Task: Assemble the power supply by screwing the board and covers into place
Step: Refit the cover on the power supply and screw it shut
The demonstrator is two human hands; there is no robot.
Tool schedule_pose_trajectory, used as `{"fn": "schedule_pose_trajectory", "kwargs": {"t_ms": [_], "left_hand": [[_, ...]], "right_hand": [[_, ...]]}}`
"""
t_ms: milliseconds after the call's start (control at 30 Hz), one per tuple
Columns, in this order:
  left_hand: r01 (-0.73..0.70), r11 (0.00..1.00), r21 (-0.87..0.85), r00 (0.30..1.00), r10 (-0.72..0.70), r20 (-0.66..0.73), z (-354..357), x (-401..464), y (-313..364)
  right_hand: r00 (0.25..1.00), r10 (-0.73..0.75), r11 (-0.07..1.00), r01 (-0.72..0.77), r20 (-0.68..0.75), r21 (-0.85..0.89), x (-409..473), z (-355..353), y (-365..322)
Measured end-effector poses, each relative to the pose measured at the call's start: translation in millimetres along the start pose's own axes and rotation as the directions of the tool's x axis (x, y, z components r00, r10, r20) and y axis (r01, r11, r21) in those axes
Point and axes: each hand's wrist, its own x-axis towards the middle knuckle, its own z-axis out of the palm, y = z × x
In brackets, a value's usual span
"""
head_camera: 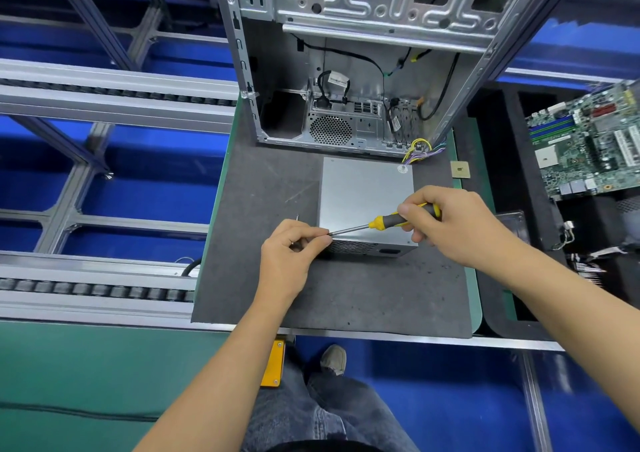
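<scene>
So the power supply [367, 202] is lying flat on the dark grey mat [270, 181], right in front of the open PC case [346, 70], cover already on top. The right hand [460, 223] has its fingers wrapped round the yellow-and-grey screwdriver [391, 221], shaft pointing left toward the near-left corner of the box. The left hand [294, 254] is curled up at that corner, fingertips pinched together right at the driver tip, looks like it's steadying a screw there.

If I were doing this I'd keep the driver square to the hole, let the left fingers guide until the thread bites, then ease them away and turn gently so nothing cross-threads.

Can't actually see the screw or the hole, the fingers cover both. No idea how many other screws are in either. The motherboard [585, 143] off to the right is cut off by the frame edge.
</scene>
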Motion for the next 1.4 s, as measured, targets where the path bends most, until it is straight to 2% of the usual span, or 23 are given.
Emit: {"fn": "schedule_pose_trajectory", "kwargs": {"t_ms": [200, 500, 700, 867, 1133, 1400], "left_hand": [[0.011, 1.0, 0.009, 1.0, -0.011, 0.004, -0.7, -0.6, 0.5], [0.006, 0.999, 0.033, 1.0, -0.006, 0.004, -0.9, 0.5, 3.8], [-0.05, 0.993, 0.111, 0.998, 0.046, 0.034, 0.2, 2.5, 8.4], [-0.041, 0.992, 0.119, 0.999, 0.041, 0.009, 1.6, 0.9, 7.7], [-0.01, 0.989, 0.145, 1.0, 0.012, -0.008, 0.6, 0.3, 13.9], [0.006, 0.983, 0.183, 1.0, -0.003, -0.02, 1.9, -1.0, 16.2]], "right_hand": [[0.997, 0.061, 0.995, -0.058, -0.043, 0.086, 2.1, 3.2, -4.5], [0.997, -0.074, 0.995, 0.073, -0.023, -0.066, -0.3, -7.0, -27.1], [0.984, -0.17, 0.971, 0.177, 0.06, -0.161, -0.1, -16.4, -49.4], [0.969, -0.222, 0.945, 0.241, 0.106, -0.221, 0.6, -17.6, -61.7], [0.964, -0.239, 0.904, 0.264, 0.115, -0.336, 3.4, -11.4, -70.8], [0.949, -0.255, 0.847, 0.313, 0.188, -0.43, 10.4, -11.1, -84.3]]}}
